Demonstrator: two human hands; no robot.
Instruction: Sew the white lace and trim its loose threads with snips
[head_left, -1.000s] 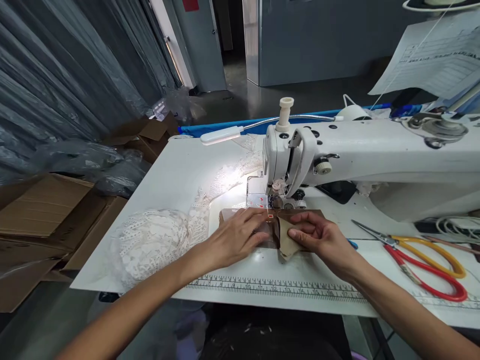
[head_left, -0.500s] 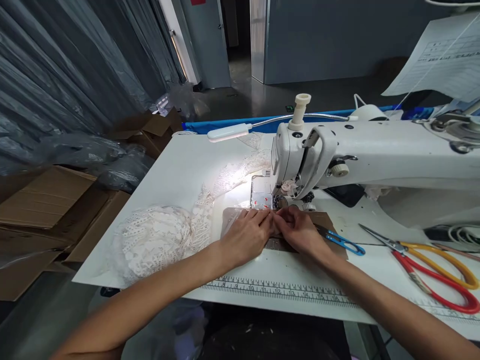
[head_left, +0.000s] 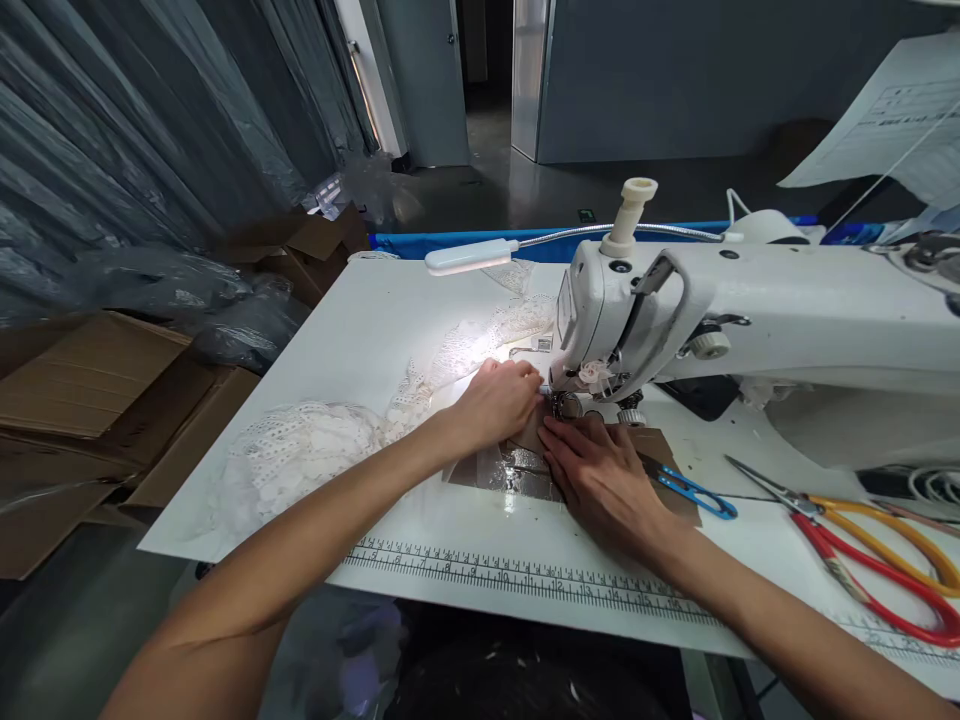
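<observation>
A white sewing machine (head_left: 600,310) stands at the right, its presser foot and needle area low at its left end. Beside that foot, on its left, my left hand (head_left: 501,398) is closed with curled fingers; what they pinch is hidden. My right hand (head_left: 600,475) lies flat, fingers stretched toward the foot, pressing on a thin brownish piece of material (head_left: 531,432). Under it, a shiny, see-through strip (head_left: 514,470) covers part of the table. Small blue-handled snips (head_left: 694,490) lie just right of my right hand, on a brown card (head_left: 660,450).
White lace (head_left: 300,450) is heaped on the table's left and trails behind my left hand. Large scissors (head_left: 862,540) with red and orange handles lie at right. A ruler strip (head_left: 525,583) runs along the front edge. A lamp (head_left: 471,257) hangs above. Cardboard boxes (head_left: 90,390) stand left.
My left hand has moved up and away from me, to beside the presser foot. My right hand has gone from pinching to lying flat. The view has shifted slightly.
</observation>
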